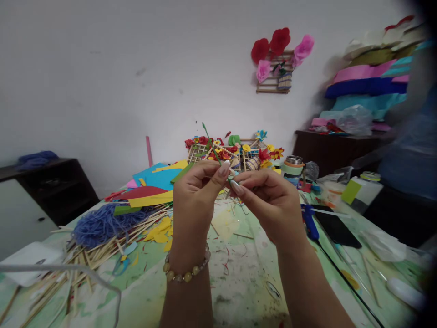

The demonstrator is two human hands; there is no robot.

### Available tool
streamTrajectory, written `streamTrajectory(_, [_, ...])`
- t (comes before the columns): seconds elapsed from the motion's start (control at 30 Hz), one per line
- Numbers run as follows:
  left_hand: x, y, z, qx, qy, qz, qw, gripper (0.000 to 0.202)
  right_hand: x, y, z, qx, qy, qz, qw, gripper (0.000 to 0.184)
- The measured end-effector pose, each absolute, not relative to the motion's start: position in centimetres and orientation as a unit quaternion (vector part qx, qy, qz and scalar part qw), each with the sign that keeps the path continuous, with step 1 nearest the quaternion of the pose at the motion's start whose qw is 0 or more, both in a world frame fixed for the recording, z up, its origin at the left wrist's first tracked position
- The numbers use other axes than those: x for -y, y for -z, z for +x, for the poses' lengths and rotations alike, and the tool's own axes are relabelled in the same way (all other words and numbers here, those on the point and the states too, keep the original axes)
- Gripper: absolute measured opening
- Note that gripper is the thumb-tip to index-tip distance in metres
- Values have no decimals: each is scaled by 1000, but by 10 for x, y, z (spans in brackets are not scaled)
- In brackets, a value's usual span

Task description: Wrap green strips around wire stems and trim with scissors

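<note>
Above the middle of the table, my left hand (198, 193) pinches a thin green stem (210, 143) between thumb and fingers. The stem slants up and to the left, ending in a narrow, slightly thicker tip. Close beside it, my right hand (271, 202) is closed in a pinch at the lower end of the same stem, where a bit of green shows by the thumb. A small pale piece lies between the two sets of fingertips; its kind is hard to make out. A beaded bracelet (187, 275) circles my left wrist.
Blue yarn (105, 225), wooden sticks (92, 264), scissors (122, 262) and coloured sheets (157, 177) lie left. Paper-flower racks (235, 152) stand behind. At right are a blue glue gun (310, 223) with its cord, a black phone (336, 228) and a jar (292, 169).
</note>
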State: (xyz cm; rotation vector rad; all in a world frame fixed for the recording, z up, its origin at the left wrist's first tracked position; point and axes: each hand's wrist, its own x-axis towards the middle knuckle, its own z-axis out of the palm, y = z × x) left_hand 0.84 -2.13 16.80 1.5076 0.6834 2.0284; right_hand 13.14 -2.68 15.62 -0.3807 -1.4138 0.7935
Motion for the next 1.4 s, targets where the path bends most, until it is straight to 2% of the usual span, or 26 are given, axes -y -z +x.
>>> streamTrajectory(0.2, [25, -168, 11, -222, -753, 559, 266, 10, 21, -159, 132, 582, -498, -146, 626, 11])
streamTrajectory(0.43, [24, -170, 10, -167, -739, 559, 339, 19, 15, -159, 130, 525, -619, -122, 572, 15])
streamTrajectory(0.53, [25, -172, 10, -155, -717, 560, 385, 24, 15, -160, 128, 513, -634, -113, 568, 18])
streamTrajectory(0.6, [24, -172, 9, -159, -707, 561, 400, 23, 15, -160, 127, 524, -611, -115, 582, 18])
streamTrajectory(0.73, [22, -171, 10, -211, -740, 539, 344, 17, 18, -158, 128, 565, -514, -126, 633, 13])
streamTrajectory(0.87, [19, -171, 12, -234, -737, 537, 336, 14, 22, -155, 130, 621, -304, -154, 706, 9])
streamTrajectory(0.93, [18, -171, 13, -230, -745, 540, 318, 12, 24, -154, 131, 653, -203, -167, 710, 9])
streamTrajectory(1.0, [18, -170, 12, -224, -758, 543, 284, 10, 24, -153, 132, 669, -187, -171, 699, 8])
streamTrajectory(1.2, [18, -167, 10, -212, -759, 550, 277, 12, 18, -157, 133, 610, -419, -173, 650, 9])
streamTrajectory(1.4, [18, -167, 12, -173, -749, 554, 320, 14, 13, -160, 137, 562, -553, -147, 597, 9])
